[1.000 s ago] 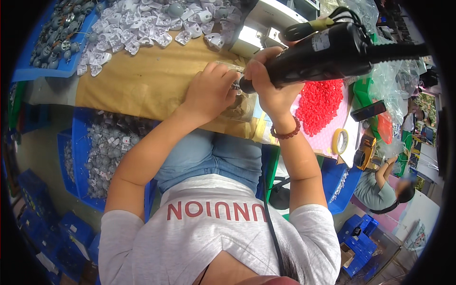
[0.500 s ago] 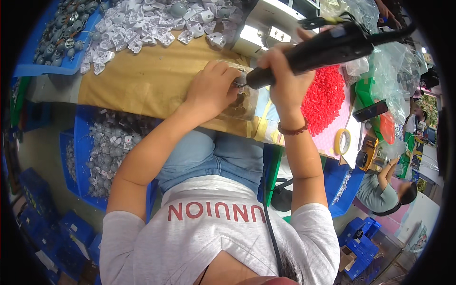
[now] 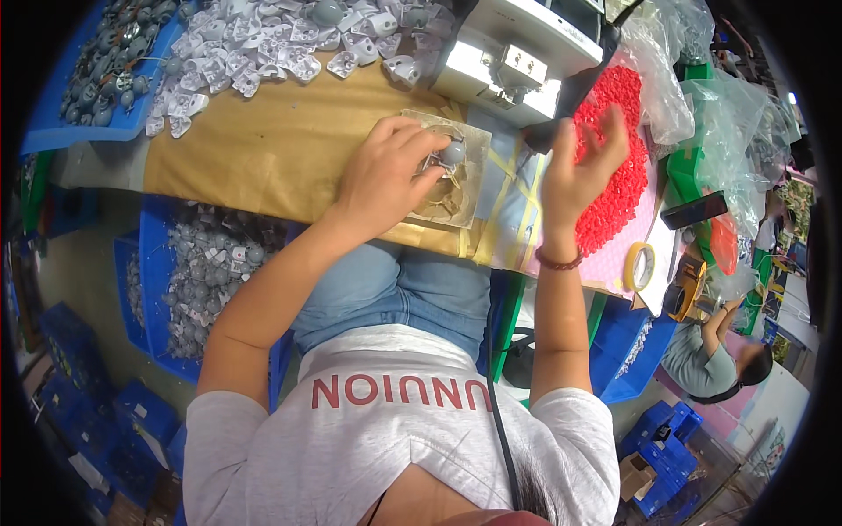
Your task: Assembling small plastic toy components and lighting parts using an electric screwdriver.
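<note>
My left hand [image 3: 382, 179] bends over a flat, square fixture block [image 3: 476, 168] on the bench. Its thumb and fingertips close around a small grey domed part [image 3: 453, 153] lying in the block's recess. Part of that piece is hidden behind the fingers. My right hand [image 3: 582, 174] is raised over the bench to the right, fingers apart and nothing in them. Just beyond it is a black power screwdriver [image 3: 574, 95], apart from the palm and partly behind the fingers.
White plastic shells [image 3: 263, 44] pile up at the back left, near a blue bin of grey parts [image 3: 110, 74]. Red pieces [image 3: 618, 188] heap at the right, beside yellow tape [image 3: 640, 266] and a phone [image 3: 695, 211]. A white machine [image 3: 517, 66] stands behind. Another person [image 3: 706, 359] sits far right.
My right hand has let go of the screwdriver and moved right and nearer, its fingers opening. The screwdriver has swung back beside the white machine. My left hand stays at the block.
</note>
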A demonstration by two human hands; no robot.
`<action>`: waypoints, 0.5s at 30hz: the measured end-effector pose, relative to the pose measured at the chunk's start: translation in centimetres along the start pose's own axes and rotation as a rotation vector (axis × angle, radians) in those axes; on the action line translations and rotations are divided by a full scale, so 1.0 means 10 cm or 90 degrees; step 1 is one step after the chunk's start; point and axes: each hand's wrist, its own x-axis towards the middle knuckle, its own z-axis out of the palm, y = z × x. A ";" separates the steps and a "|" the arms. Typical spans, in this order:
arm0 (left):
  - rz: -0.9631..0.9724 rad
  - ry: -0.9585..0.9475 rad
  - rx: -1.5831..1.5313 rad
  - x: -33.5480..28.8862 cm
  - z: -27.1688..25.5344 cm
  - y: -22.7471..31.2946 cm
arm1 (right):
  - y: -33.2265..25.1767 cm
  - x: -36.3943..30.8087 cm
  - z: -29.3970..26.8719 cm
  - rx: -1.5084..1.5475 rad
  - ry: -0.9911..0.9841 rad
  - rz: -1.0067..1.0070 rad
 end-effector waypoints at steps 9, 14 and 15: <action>0.008 -0.004 0.001 0.02 -0.01 0.03 | -0.36 -0.32 0.36 0.199 -0.293 0.171; 0.012 -0.005 -0.001 0.02 -0.02 0.04 | -0.47 -0.22 0.54 0.504 -0.238 0.457; 0.015 -0.004 -0.001 0.01 0.00 0.03 | -0.43 -0.21 0.55 0.538 -0.235 0.521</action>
